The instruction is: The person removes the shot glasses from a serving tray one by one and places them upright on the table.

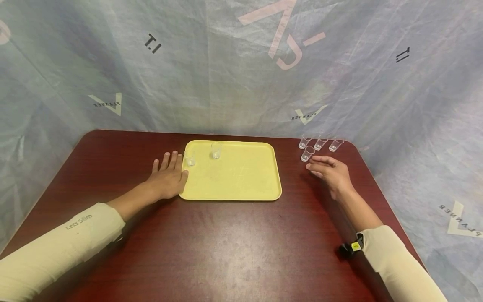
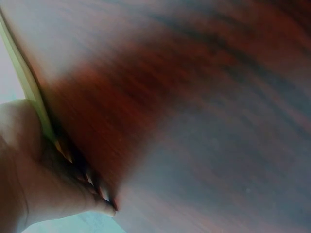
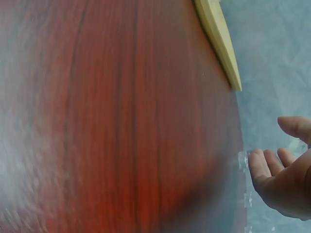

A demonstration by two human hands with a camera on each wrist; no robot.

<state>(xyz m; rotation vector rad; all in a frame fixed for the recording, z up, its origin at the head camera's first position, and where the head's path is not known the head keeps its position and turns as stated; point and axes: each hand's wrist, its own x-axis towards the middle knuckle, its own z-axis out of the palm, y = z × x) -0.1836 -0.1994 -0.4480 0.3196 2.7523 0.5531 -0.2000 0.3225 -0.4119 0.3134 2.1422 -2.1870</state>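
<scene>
A yellow tray (image 1: 234, 184) lies flat on the table. Two clear shot glasses stand on it: one glass (image 1: 216, 151) near the back edge, another glass (image 1: 190, 159) by the left side. My left hand (image 1: 167, 178), fingers spread straight, rests at the tray's left edge; the left wrist view shows the thumb side of this hand (image 2: 39, 179) against the rim. My right hand (image 1: 332, 174) hovers right of the tray, fingers extended and thumb apart, fingertips close to the nearest clear glass (image 1: 307, 154). In the right wrist view, the right hand (image 3: 286, 179) has nothing in its grasp.
Three more clear glasses stand in a row behind the nearest one, at the back right corner: a left one (image 1: 304, 142), a middle one (image 1: 320, 143) and a right one (image 1: 335, 145). The dark red wooden table (image 1: 234, 243) ends at a grey printed sheet (image 1: 211, 75).
</scene>
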